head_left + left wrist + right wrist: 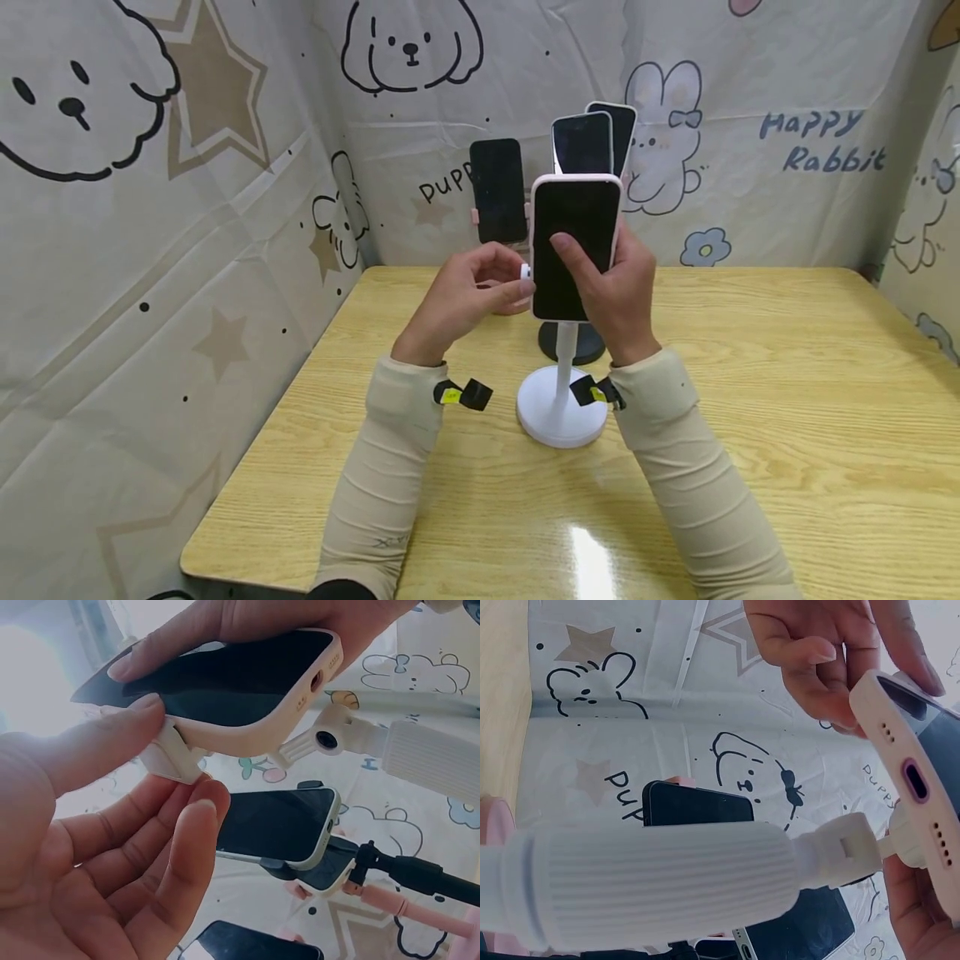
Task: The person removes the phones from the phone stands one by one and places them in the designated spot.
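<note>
A phone in a pale pink case (573,212) sits upright on a white phone stand (561,421), its dark screen facing me. My right hand (628,292) grips the phone from the right, thumb laid across the screen and fingers hidden behind. At the phone's left edge, my left hand (467,292) pinches the stand's white clamp jaw (171,756) between thumb and fingers. In the right wrist view, the stand's ribbed white neck (660,881) runs to a joint behind the phone, whose charging port (916,781) faces the camera.
Behind stand a dark phone (498,187) in a pink holder and two more phones, one white-edged (582,143), another farther back (624,133). A black round base (592,347) is just behind the white one. A printed cloth (420,117) hangs around the wooden table (787,400).
</note>
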Tool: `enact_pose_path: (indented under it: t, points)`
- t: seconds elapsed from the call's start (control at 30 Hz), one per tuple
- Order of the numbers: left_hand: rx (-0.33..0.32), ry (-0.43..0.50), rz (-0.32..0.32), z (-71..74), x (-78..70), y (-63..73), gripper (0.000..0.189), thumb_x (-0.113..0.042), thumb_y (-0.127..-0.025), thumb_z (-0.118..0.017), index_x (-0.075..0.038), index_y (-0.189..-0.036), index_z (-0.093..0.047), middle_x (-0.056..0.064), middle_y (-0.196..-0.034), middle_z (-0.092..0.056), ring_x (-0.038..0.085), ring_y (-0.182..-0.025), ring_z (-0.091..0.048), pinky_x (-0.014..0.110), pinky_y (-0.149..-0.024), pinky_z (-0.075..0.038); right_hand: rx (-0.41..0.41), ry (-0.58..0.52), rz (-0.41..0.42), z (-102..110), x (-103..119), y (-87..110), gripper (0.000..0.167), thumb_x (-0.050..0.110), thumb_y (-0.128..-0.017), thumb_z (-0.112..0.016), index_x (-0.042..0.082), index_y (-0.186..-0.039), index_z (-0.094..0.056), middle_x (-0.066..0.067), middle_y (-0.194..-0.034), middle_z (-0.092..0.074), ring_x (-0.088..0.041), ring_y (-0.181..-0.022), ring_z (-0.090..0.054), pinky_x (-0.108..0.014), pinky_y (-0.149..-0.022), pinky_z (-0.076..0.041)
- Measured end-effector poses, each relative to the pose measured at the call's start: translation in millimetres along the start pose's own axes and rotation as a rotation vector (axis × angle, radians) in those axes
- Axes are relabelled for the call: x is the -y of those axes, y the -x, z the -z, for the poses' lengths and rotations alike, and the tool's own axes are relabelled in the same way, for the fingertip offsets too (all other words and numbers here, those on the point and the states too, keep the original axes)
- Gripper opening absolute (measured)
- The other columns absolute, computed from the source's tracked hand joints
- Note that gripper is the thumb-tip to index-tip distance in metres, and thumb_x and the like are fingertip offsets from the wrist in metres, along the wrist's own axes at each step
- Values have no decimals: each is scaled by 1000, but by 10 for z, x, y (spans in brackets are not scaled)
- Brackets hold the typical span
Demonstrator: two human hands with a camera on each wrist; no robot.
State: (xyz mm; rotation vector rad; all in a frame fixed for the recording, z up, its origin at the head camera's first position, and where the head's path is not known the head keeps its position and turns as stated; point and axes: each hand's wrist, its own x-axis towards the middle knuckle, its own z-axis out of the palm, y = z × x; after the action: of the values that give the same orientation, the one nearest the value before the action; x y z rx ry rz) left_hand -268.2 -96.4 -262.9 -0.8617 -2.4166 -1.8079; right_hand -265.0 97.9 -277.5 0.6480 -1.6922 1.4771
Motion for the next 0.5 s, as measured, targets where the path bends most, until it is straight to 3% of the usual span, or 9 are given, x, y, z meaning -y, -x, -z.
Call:
enact_pose_path:
  t: [0.23, 0.5]
  points:
    - [-44, -105, 7, -12, -4, 4, 20, -24, -87, -73, -12, -101, -64, 3, -98, -63, 26, -89, -58, 36, -79, -50, 26, 43, 8, 23, -16, 12, 36, 18, -90, -70, -1, -118, -58, -7, -106, -69, -16, -84, -70, -28, -67, -57]
    - [-64, -144, -31, -22, -34, 24, 19, -24, -88, -73, -14, -101, -63, 2, -95, -63, 22, -85, -56, 35, -76, -48, 58, 92, 44, 63, -10, -30, 33, 19, -90, -69, -2, -114, -59, -9, -102, -70, -20, -82, -71, -26, -66, -56]
